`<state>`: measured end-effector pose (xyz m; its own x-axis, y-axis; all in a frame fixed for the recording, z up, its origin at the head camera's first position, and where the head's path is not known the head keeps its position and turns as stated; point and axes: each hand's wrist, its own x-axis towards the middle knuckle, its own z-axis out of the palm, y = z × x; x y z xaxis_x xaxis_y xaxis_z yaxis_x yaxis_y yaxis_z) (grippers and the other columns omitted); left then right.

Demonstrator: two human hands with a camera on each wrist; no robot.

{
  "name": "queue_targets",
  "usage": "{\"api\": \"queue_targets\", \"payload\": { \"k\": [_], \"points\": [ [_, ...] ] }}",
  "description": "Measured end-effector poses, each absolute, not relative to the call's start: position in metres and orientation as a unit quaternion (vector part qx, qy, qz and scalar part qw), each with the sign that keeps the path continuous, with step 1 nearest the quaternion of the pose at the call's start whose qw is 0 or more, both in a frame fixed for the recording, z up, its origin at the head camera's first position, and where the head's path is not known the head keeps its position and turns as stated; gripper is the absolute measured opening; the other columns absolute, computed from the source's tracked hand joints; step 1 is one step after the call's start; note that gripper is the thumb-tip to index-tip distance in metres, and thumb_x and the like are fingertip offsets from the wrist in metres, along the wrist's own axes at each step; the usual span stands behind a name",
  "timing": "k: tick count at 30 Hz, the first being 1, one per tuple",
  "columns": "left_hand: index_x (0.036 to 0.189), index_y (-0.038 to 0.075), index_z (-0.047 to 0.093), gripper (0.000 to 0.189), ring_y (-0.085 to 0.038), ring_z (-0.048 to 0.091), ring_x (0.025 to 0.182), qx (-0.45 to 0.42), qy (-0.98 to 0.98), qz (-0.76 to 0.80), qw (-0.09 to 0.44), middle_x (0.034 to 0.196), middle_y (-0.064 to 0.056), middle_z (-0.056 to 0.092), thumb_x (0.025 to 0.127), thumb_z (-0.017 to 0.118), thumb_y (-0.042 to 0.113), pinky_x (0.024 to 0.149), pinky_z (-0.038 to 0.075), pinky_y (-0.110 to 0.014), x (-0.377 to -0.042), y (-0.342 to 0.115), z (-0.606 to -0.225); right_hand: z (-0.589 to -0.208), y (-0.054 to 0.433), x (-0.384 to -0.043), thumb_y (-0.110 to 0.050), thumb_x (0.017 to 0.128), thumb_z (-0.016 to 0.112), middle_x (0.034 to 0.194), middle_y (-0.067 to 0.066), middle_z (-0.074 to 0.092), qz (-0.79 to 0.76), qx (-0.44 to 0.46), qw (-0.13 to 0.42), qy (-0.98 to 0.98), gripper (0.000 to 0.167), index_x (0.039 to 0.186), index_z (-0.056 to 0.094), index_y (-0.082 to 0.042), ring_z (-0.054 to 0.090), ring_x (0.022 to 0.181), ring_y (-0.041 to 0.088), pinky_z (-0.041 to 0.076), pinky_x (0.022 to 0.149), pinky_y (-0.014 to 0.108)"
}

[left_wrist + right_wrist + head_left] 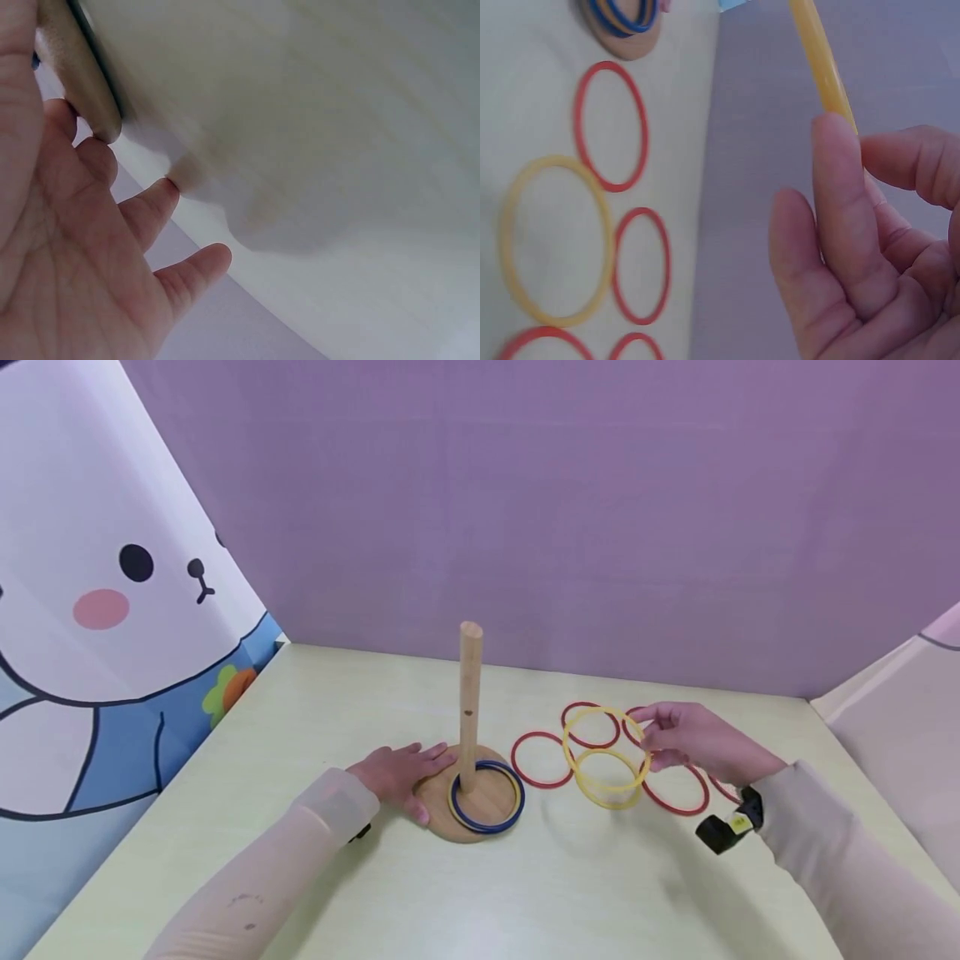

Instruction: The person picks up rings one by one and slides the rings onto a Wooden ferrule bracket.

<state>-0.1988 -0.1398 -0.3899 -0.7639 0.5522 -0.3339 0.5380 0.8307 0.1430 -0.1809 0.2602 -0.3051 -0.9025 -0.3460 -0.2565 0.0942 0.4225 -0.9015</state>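
Note:
A round wooden base (437, 800) with an upright wooden peg (470, 702) stands on the table. My left hand (393, 777) rests at its left side, fingers spread, some touching the base edge (86, 82) in the left wrist view. Around the peg's foot lie a blue ring (522, 797) and a yellow ring partly hidden by it. My right hand (686, 739) pinches another yellow ring (821, 56) between thumb and fingers, raised above the table to the right of the peg. A second loose yellow ring (607, 240) lies beneath it.
Several red rings (577, 124) lie flat on the pale table (480, 902), right of the base, some partly hidden by my right hand. A purple cloth wall (525, 527) rises behind the table; a cartoon-printed panel (75, 527) borders the left side.

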Motion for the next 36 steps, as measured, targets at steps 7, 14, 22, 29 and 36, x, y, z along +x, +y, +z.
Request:
{"api": "queue_targets", "payload": {
  "k": [7, 14, 22, 29, 36],
  "points": [
    [0.153, 0.019, 0.027, 0.105, -0.041, 0.032, 0.136, 0.289, 0.939, 0.021, 0.183, 0.157, -0.004, 0.026, 0.068, 0.079, 0.051, 0.098, 0.039, -0.057, -0.198, -0.140, -0.389, -0.273, 0.247, -0.184, -0.004, 0.093, 0.053, 0.095, 0.007, 0.055, -0.507, -0.095, 0.198, 0.834, 0.044, 0.132, 0.040, 0.011, 0.063, 0.073, 0.019, 0.054, 0.076, 0.032],
    [0.153, 0.020, 0.027, 0.103, -0.040, 0.032, 0.137, 0.281, 0.942, 0.019, 0.184, 0.157, -0.002, 0.025, 0.069, 0.079, 0.050, 0.096, 0.040, -0.057, -0.198, -0.142, -0.390, -0.245, 0.231, -0.188, -0.004, 0.095, 0.053, 0.094, 0.009, 0.057, -0.526, -0.088, 0.184, 0.826, 0.044, 0.134, 0.038, 0.009, 0.064, 0.069, 0.019, 0.055, 0.075, 0.029],
    [0.152, 0.020, 0.027, 0.103, -0.039, 0.030, 0.137, 0.284, 0.941, 0.028, 0.183, 0.157, -0.002, 0.025, 0.069, 0.079, 0.050, 0.099, 0.038, -0.057, -0.197, -0.141, -0.391, -0.228, 0.217, -0.184, -0.003, 0.095, 0.053, 0.090, 0.004, 0.058, -0.567, -0.096, 0.154, 0.803, 0.035, 0.128, 0.045, 0.007, 0.063, 0.066, 0.014, 0.055, 0.072, 0.028],
    [0.152, 0.021, 0.028, 0.103, -0.039, 0.030, 0.138, 0.275, 0.943, 0.028, 0.187, 0.157, -0.001, 0.025, 0.068, 0.080, 0.049, 0.099, 0.038, -0.057, -0.196, -0.141, -0.389, -0.217, 0.201, -0.182, 0.001, 0.094, 0.053, 0.086, 0.005, 0.060, -0.648, -0.104, 0.130, 0.743, 0.024, 0.118, 0.052, 0.000, 0.061, 0.066, 0.013, 0.054, 0.067, 0.024],
    [0.153, 0.022, 0.027, 0.102, -0.038, 0.029, 0.138, 0.278, 0.941, 0.021, 0.189, 0.158, 0.000, 0.024, 0.069, 0.079, 0.049, 0.099, 0.038, -0.057, -0.198, -0.139, -0.390, -0.212, 0.183, -0.178, 0.002, 0.092, 0.054, 0.086, 0.006, 0.063, -0.703, -0.095, 0.109, 0.696, 0.032, 0.124, 0.050, 0.001, 0.064, 0.070, 0.015, 0.055, 0.071, 0.025]
  ]
}}
